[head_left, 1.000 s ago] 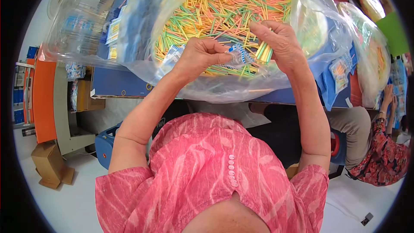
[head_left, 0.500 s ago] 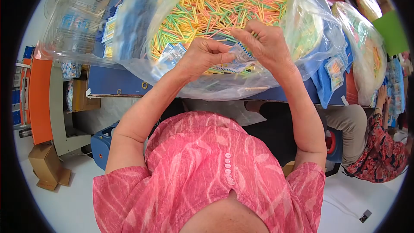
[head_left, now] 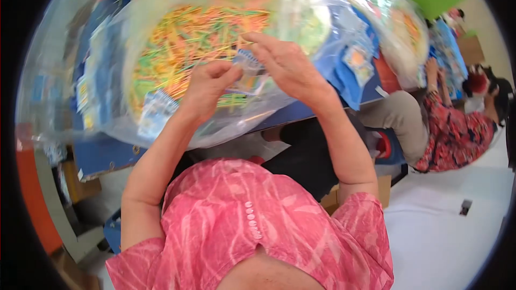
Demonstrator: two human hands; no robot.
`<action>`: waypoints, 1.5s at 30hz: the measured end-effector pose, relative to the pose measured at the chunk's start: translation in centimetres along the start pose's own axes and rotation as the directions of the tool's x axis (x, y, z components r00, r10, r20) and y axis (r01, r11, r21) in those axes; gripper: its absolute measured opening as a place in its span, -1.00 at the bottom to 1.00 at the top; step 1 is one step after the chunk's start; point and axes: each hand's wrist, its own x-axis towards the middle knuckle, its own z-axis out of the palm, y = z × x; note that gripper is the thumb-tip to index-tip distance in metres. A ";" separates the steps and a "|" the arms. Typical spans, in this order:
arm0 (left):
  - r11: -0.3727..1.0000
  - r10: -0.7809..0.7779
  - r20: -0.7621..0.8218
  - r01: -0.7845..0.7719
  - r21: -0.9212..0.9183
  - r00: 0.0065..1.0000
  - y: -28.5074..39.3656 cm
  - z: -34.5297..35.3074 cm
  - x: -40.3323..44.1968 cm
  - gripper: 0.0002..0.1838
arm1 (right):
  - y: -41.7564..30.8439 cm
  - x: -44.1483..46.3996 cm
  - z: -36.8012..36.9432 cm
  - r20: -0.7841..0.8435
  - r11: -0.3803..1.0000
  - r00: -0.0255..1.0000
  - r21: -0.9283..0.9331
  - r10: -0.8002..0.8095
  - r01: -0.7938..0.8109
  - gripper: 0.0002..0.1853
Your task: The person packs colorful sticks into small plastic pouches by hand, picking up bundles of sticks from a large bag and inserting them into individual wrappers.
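Thumb and fingers of my left hand [head_left: 209, 87] pinch the left edge of a small clear packet [head_left: 248, 75] with a blue-and-white striped top. My right hand [head_left: 285, 70] is at the packet's upper right side, its fingers bent close together; the image is blurred there, and whether it grips the packet is hard to see. Some coloured sticks show in or behind the packet. Beneath both hands lies a large open clear plastic bag [head_left: 306, 27] full of thin yellow, green, orange and pink sticks [head_left: 188, 37]. More small packets [head_left: 157, 113] lie by my left wrist.
Blue cloth with a filled packet [head_left: 357, 59] lies at the right of the blue table [head_left: 102, 156]. Beyond it is another bag of sticks [head_left: 400, 21]. A co-worker in a red patterned top [head_left: 457, 131] sits at the right. A cardboard box [head_left: 381, 188] stands below.
The view has swung to the right and tilted. The bunch of sticks seen in my right hand a second ago no longer shows there. My left hand still holds the packet.
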 end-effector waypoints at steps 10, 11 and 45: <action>0.978 0.020 0.143 0.010 -0.208 0.990 -0.7 2.1 0.5 -0.84 | -2.2 -2.6 -2.4 -0.085 0.996 0.993 0.001 0.086 -0.087 -0.68; 0.982 0.014 0.162 0.017 -0.186 0.987 -0.9 2.4 0.7 -0.84 | -1.7 -3.3 -2.9 -0.056 0.995 0.993 0.031 0.100 -0.099 -0.69; 0.329 0.428 0.438 -0.588 0.739 0.790 -6.9 27.9 16.4 -0.22 | 30.1 -9.1 -21.7 -0.518 0.759 0.817 -0.417 0.254 -0.500 -0.69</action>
